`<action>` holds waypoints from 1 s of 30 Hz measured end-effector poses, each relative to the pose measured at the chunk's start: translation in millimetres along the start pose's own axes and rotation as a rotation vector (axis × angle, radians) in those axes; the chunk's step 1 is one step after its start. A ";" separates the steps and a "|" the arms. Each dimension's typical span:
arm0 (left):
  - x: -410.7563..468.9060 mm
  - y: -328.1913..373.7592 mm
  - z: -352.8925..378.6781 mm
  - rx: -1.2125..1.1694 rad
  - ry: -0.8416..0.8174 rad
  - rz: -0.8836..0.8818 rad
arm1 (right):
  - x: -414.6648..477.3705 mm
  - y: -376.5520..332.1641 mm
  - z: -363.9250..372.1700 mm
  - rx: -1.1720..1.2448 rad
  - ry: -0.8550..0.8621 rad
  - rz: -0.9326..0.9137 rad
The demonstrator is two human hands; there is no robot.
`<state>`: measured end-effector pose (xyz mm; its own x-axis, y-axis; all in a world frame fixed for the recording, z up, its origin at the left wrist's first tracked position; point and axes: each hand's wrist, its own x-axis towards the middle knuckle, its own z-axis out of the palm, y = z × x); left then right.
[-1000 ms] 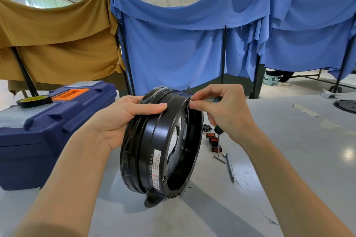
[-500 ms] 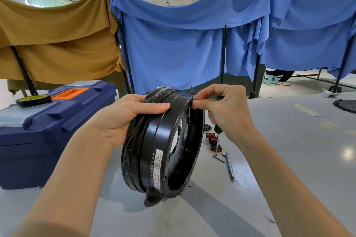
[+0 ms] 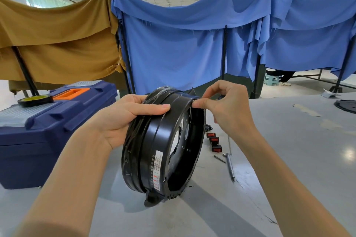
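A round black housing with a white label stands on its edge on the grey table, its open side facing right. My left hand grips its upper left rim, thumb lying across the top. My right hand pinches the top of its right rim between thumb and forefinger. A dark screwdriver handle shows just behind that hand, mostly hidden.
A blue toolbox with an orange handle stands at the left, a roll of black tape on its lid. Three small red switches, loose bits and a thin metal shaft lie right of the housing. Cloth screens hang behind.
The housing has tipped slightly upright and my right hand's pinch has shifted a little along the top rim. My left hand keeps its hold.
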<state>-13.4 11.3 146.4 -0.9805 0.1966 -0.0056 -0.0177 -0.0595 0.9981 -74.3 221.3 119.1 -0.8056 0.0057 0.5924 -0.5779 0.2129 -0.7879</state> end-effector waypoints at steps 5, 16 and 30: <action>-0.1 1.8 4.2 0.041 -0.015 -0.007 | 6.0 2.6 -11.1 -0.095 -0.040 -0.018; 0.4 9.4 14.8 0.186 -0.058 -0.032 | 12.4 5.5 -26.1 -0.176 -0.261 -0.127; -3.0 14.4 15.8 0.607 -0.014 -0.088 | -13.8 24.6 -2.6 -0.498 -0.344 -0.430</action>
<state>-7.6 25.3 161.7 -0.9776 0.1889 -0.0932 0.0202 0.5246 0.8511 -77.1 229.0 92.1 -0.5646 -0.4673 0.6803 -0.7896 0.5460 -0.2801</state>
